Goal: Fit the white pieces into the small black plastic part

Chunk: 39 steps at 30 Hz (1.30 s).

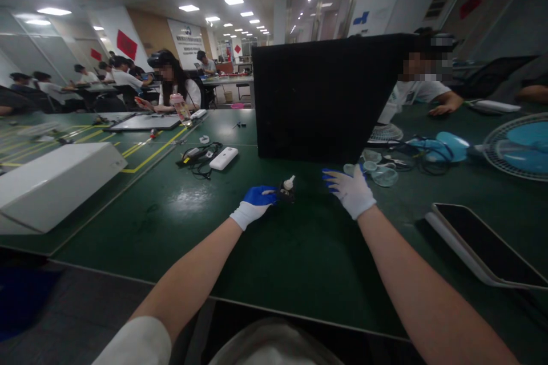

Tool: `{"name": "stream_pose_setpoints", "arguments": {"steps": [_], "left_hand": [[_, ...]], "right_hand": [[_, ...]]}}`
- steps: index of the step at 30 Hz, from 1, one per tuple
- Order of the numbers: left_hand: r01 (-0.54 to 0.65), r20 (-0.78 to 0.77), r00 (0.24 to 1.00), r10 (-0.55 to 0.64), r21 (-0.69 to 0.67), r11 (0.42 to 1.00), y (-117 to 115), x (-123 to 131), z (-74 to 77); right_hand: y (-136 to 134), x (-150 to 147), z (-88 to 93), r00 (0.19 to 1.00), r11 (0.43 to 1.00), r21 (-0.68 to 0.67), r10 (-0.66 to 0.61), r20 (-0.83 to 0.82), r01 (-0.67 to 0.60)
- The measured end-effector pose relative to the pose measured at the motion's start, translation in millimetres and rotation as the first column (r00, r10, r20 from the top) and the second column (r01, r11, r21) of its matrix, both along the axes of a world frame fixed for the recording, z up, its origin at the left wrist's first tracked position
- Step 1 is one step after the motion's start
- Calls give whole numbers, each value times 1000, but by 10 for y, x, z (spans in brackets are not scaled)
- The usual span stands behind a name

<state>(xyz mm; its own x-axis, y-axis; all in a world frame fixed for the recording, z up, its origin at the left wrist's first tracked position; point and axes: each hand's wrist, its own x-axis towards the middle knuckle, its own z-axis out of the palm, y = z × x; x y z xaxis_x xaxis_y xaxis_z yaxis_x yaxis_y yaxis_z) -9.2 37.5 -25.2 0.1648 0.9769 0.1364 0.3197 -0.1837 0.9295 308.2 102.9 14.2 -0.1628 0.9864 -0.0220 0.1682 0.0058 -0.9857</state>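
Note:
Both my hands wear white gloves with blue fingertips and rest on a dark green table [274, 256]. My left hand [254, 205] is closed on a small dark part with a whitish tip [287, 188] that stands on the table. My right hand [351, 189] lies to the right of that part, fingers stretched out and apart, holding nothing. A large black panel [325, 97] stands upright just behind both hands.
A white box [51, 182] lies at the left, a white device with black cables [214, 158] behind it. A flat tablet-like slab [483, 245] lies at the right. Blue fan parts and clear discs [432, 151] sit far right. Other people sit at tables beyond.

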Motion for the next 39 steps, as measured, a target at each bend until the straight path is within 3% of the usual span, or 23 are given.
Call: {"name": "stream_pose_setpoints", "arguments": {"steps": [3, 5, 15, 21, 25, 32, 39], "left_hand": [[4, 20, 1000, -4, 23, 1000, 30, -8, -15], [13, 33, 999, -14, 31, 999, 51, -2, -40], [59, -67, 996, -57, 30, 998, 40, -60, -36], [65, -68, 996, -65, 0, 998, 49, -88, -87], [43, -78, 996, -43, -13, 999, 37, -90, -56], [16, -6, 1000, -16, -17, 1000, -13, -17, 56], [23, 28, 999, -22, -40, 999, 21, -61, -30]], "right_hand": [[50, 213, -49, 944, 994, -101, -79, -320, 49], [42, 253, -76, 918, 991, -129, -80, -389, 32], [-10, 249, -60, 870, 991, -129, -77, -486, 15], [-49, 226, -59, 917, 994, -88, -90, -388, 60], [-37, 231, -64, 900, 994, -101, -84, -427, 45], [-11, 244, -75, 917, 994, -101, -85, -390, 50], [-11, 238, -61, 876, 989, -146, -90, -473, 23]]}}
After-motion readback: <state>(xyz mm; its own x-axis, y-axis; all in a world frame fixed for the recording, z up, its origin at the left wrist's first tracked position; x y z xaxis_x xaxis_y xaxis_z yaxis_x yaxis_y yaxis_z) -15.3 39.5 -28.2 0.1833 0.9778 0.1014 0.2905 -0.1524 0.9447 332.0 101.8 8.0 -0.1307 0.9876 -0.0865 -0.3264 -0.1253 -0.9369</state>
